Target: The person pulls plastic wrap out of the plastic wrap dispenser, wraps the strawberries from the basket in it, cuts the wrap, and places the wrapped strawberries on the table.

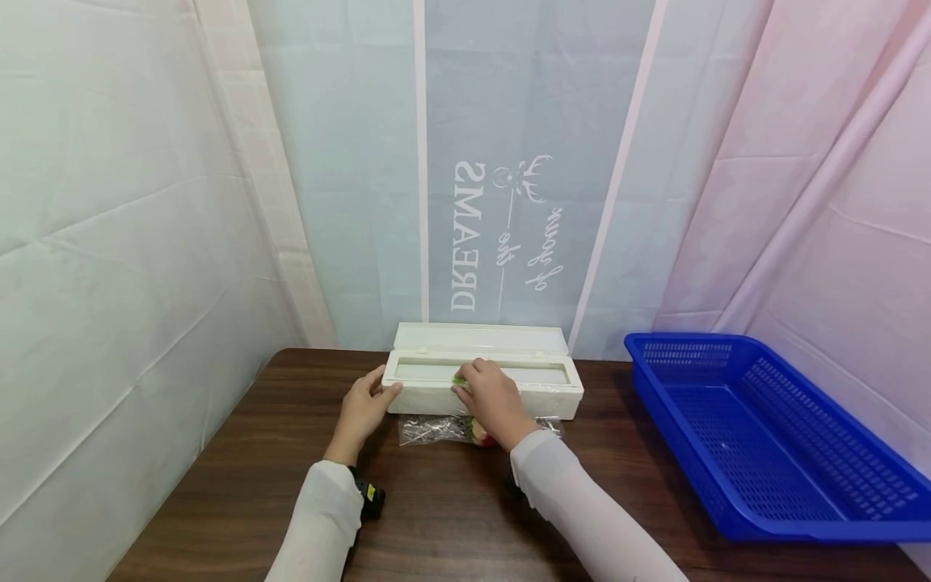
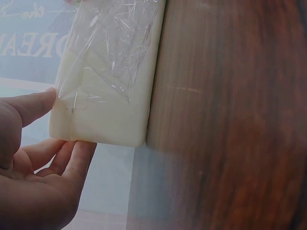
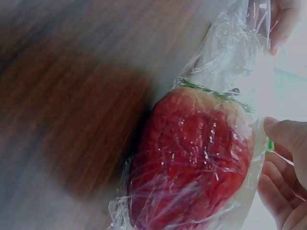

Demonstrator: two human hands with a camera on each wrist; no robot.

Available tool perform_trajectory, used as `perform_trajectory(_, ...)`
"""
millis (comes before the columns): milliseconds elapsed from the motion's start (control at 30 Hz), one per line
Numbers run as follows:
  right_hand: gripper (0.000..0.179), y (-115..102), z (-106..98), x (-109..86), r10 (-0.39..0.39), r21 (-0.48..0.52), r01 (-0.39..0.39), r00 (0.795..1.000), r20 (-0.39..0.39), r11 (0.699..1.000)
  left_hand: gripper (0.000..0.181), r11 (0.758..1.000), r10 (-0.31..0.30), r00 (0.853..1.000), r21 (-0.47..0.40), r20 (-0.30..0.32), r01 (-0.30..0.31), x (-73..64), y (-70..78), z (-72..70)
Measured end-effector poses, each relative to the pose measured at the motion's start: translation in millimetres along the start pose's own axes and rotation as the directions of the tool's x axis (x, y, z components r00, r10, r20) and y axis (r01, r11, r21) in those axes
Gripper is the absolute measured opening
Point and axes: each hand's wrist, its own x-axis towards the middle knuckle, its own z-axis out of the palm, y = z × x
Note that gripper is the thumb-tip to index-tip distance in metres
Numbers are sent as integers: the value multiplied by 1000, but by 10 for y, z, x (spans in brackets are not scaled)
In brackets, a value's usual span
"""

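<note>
A white cling film dispenser box (image 1: 422, 398) stands on the table with its lid (image 1: 480, 337) raised. Its left end is held by my left hand (image 1: 362, 408), the thumb on the upper edge and fingers against the end face. My right hand (image 1: 490, 392) pinches a small green slider (image 1: 458, 381) along the box's front top edge, near the middle. Clear cling film (image 2: 110, 57) hangs down the front and lies crumpled before it. Within the film is a red strawberry-like fruit (image 3: 192, 153), yellowish at the top with green strands; in the head view my right hand partly covers it.
To the right, a blue plastic basket (image 1: 691, 428) with perforated walls stands on the brown wooden table (image 1: 436, 517). A printed cloth (image 1: 364, 202) hangs behind the table, and pale curtains flank both sides.
</note>
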Motion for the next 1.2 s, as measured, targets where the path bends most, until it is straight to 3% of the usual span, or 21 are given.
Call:
perform_trajectory(267, 12, 0, 40, -22, -32, 1, 32, 999, -35, 999, 64, 1000, -2, 1000, -1, -7, 2, -6, -5, 10)
perform_trajectory(800, 12, -13, 56, -19, -62, -31, 61, 998, -27, 998, 63, 1000, 4, 1000, -10, -14, -4, -14, 0, 7)
perform_trajectory(1200, 17, -15, 88, -4, -73, -109, 71, 997, -16, 992, 62, 1000, 10, 1000, 6, -18, -9, -11, 10, 11)
